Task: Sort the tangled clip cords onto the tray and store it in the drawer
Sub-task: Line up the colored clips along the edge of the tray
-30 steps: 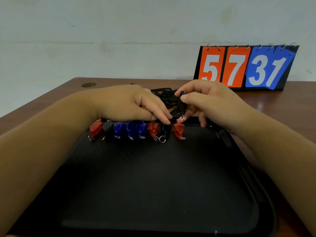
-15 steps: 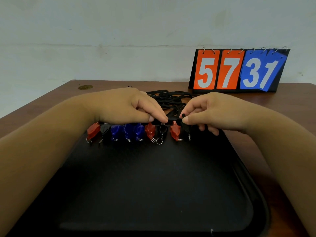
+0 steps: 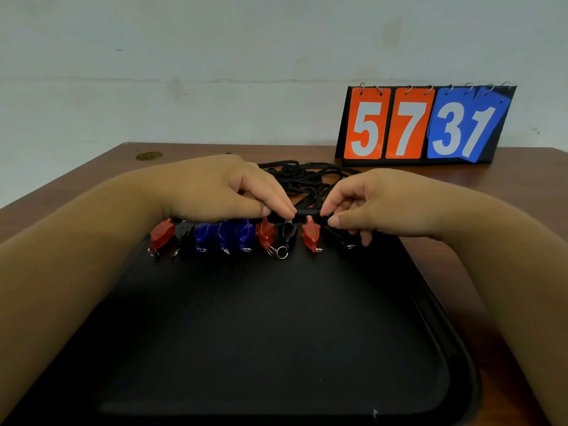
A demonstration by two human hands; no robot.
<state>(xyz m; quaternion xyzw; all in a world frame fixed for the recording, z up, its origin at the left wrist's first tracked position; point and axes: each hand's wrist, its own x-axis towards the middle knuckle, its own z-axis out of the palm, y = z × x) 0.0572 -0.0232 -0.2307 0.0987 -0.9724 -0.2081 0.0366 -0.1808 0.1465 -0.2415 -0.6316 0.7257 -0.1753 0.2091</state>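
A large black tray lies on the wooden table in front of me. Along its far edge sits a row of several clips in red, black and blue, each with a small metal ring. Their black cords trail back into a tangled pile on the table behind the tray. My left hand rests over the row and pinches a black cord stretched level between both hands. My right hand pinches that cord's other end, just above a black clip at the row's right end.
A flip scoreboard reading 5 7 3 1 stands at the back right of the table. A pale wall rises behind. A small brass disc is set in the table's far left corner.
My right hand has come down from above the cord pile to the tray's far edge, bringing a black clip to the right end of the row. The left hand stays over the row.
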